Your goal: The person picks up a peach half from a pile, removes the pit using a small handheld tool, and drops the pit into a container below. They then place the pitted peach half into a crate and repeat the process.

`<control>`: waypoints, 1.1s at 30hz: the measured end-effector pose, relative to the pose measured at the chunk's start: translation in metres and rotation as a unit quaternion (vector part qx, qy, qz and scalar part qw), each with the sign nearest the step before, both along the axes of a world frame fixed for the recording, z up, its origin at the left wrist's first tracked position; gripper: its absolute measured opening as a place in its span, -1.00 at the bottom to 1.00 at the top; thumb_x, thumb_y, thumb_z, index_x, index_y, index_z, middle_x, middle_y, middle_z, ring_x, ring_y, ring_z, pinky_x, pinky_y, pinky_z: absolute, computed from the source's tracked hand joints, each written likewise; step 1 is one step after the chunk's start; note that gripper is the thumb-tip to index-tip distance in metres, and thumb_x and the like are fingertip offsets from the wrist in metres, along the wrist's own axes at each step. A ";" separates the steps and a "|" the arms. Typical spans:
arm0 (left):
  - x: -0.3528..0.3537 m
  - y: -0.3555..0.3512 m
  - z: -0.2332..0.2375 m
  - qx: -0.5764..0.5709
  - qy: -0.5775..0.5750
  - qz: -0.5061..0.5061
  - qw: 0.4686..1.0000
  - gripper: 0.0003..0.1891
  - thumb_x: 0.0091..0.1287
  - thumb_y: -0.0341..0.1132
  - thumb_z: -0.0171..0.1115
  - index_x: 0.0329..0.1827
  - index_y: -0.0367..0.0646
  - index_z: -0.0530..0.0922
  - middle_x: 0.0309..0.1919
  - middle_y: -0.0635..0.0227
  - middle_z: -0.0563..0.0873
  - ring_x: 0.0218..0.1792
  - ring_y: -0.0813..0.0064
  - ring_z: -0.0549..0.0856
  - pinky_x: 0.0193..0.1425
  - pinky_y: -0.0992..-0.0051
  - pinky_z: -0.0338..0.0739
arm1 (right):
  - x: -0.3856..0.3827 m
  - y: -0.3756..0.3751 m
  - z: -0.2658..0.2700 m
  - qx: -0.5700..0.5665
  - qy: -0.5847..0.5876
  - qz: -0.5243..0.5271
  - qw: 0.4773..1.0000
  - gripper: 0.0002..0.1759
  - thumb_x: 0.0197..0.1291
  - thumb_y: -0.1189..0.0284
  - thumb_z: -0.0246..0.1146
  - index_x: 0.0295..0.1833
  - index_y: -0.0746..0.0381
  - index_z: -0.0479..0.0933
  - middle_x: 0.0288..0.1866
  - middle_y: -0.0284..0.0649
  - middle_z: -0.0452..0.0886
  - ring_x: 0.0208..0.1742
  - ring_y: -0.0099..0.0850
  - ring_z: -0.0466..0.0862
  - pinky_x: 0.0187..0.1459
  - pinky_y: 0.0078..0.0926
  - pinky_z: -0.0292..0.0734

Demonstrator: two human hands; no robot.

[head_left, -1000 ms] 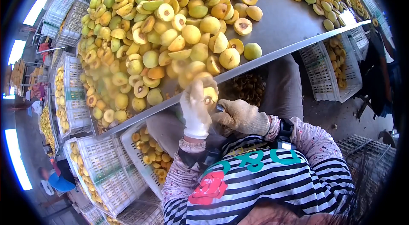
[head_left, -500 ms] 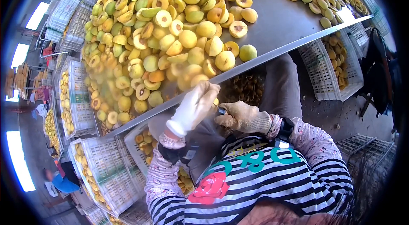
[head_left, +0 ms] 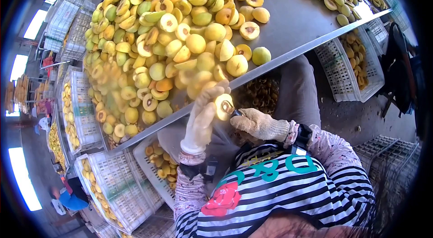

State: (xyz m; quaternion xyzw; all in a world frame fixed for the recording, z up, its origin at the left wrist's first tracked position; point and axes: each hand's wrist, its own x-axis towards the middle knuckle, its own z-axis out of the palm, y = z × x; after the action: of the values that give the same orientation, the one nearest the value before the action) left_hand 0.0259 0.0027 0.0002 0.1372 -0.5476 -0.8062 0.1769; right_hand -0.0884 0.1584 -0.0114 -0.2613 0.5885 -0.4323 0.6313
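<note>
White-gloved, pointing up in my remote view, the left hand [head_left: 200,123] gripped a halved fruit [head_left: 220,112] near the table edge [head_left: 293,55]. Angled leftward, the right hand [head_left: 261,124] clasped a tool [head_left: 236,113] at the cut face.

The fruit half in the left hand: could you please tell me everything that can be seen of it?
The fruit half is roundish, with a pale yellow, moist-looking cut face turned largely toward the camera. A dark curved shape marks its middle; whether this is stone, hollow or tool tip, I cannot tell. The gloved left hand holds it up just on the wearer's side of the metal table edge. A dark tool in the right hand meets its side. Its back is hidden.
</note>
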 end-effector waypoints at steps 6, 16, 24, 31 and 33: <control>-0.001 0.030 -0.026 0.075 -0.047 0.205 0.975 -0.46 0.59 0.06 -0.03 0.23 -0.28 0.54 0.13 0.07 0.68 0.03 0.24 0.72 0.05 0.33 0.68 | 0.012 -0.006 -0.001 -0.012 0.065 -0.011 0.998 -0.47 0.46 0.01 0.16 0.15 0.28 0.60 -0.11 -0.05 0.73 -0.09 -0.21 0.71 0.05 -0.31 0.56; -0.004 0.037 -0.031 0.022 -0.056 0.240 0.969 -0.46 0.58 0.10 -0.07 0.03 -0.29 0.57 -0.08 0.10 0.73 -0.17 0.31 0.72 -0.07 0.37 0.69 | 0.013 -0.012 -0.012 -0.071 0.105 0.032 0.991 -0.44 0.46 -0.02 0.14 0.12 0.30 0.59 -0.11 -0.01 0.73 -0.09 -0.14 0.71 0.02 -0.29 0.59; -0.019 0.043 -0.015 -0.142 0.083 0.273 0.948 -0.44 0.55 0.13 0.03 0.08 -0.31 0.54 -0.03 0.11 0.71 -0.06 0.26 0.71 0.13 0.29 0.64 | 0.012 -0.012 -0.012 -0.197 0.100 -0.039 0.974 -0.44 0.44 -0.03 0.20 0.13 0.29 0.57 -0.14 -0.06 0.73 -0.11 -0.21 0.71 0.00 -0.32 0.58; -0.010 0.040 -0.015 -0.051 0.089 0.239 0.966 -0.58 0.57 -0.08 0.08 0.03 -0.35 0.59 -0.08 0.10 0.73 -0.14 0.28 0.70 -0.02 0.34 0.63 | 0.010 -0.013 0.000 -0.163 0.094 0.001 0.982 -0.42 0.42 -0.07 0.21 0.17 0.25 0.57 -0.14 -0.06 0.75 -0.10 -0.18 0.75 0.00 -0.33 0.60; -0.004 0.031 -0.012 -0.004 0.073 0.181 0.981 -0.65 0.55 -0.16 0.14 -0.03 -0.36 0.63 -0.12 0.12 0.75 -0.19 0.31 0.70 -0.11 0.38 0.62 | 0.004 -0.010 0.006 -0.109 0.133 0.050 0.984 -0.42 0.42 -0.08 0.19 0.17 0.23 0.58 -0.17 -0.07 0.74 -0.12 -0.17 0.75 0.00 -0.32 0.60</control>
State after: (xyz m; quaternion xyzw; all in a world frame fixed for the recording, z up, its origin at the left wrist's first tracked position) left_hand 0.0220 0.0337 -0.0122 0.1743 -0.5027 -0.7663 0.3602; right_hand -0.0844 0.1481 -0.0059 -0.4127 0.6027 -0.4234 0.5358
